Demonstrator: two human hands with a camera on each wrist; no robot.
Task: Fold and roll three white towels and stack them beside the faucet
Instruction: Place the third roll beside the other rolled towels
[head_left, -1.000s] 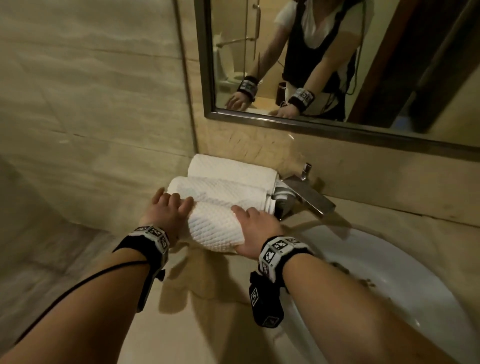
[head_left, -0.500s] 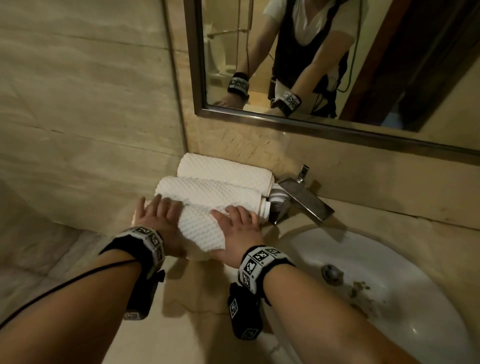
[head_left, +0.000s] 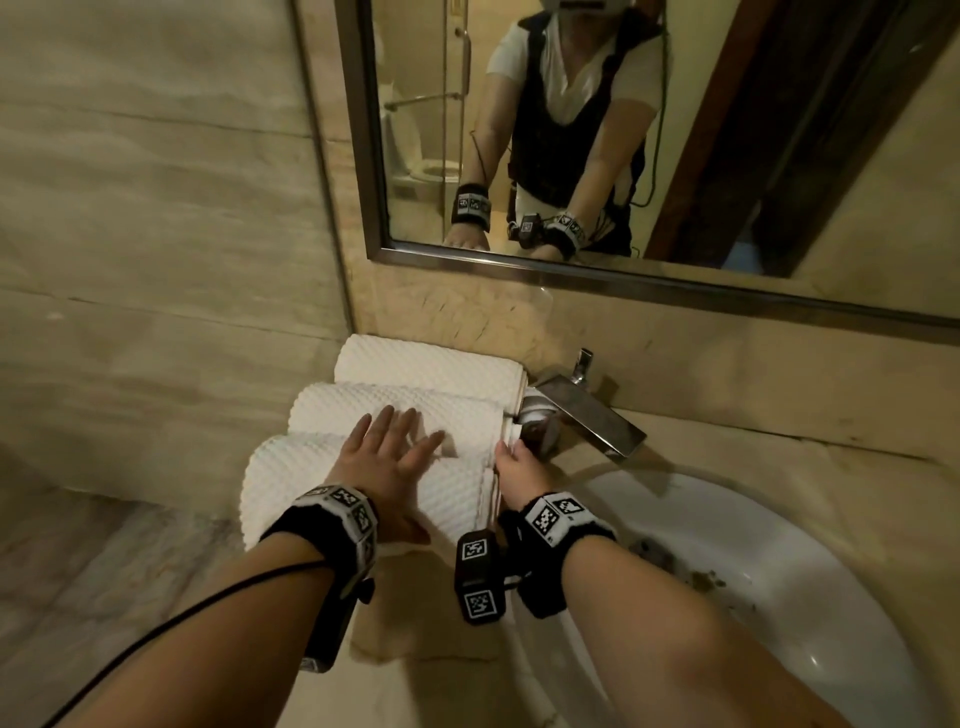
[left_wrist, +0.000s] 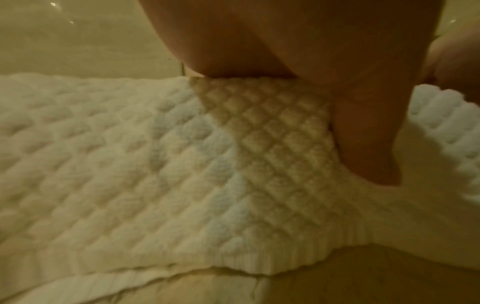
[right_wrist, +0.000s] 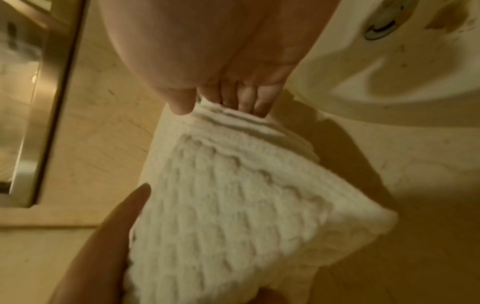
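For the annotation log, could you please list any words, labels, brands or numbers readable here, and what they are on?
No readable text in any view.
Left wristband and right wristband: black-and-white square code markers only, no letters or digits.
Towels, faucet, mirror frame: no label or brand visible.

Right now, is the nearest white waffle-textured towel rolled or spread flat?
Rolled: the nearest white waffle-textured towel forms a cylinder, layered end visible.

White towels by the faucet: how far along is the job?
Done: three white waffle-textured towel rolls lie side by side left of the chrome faucet. In hand: left hand presses flat on the nearest; right hand pinches its end. Left: letting go.
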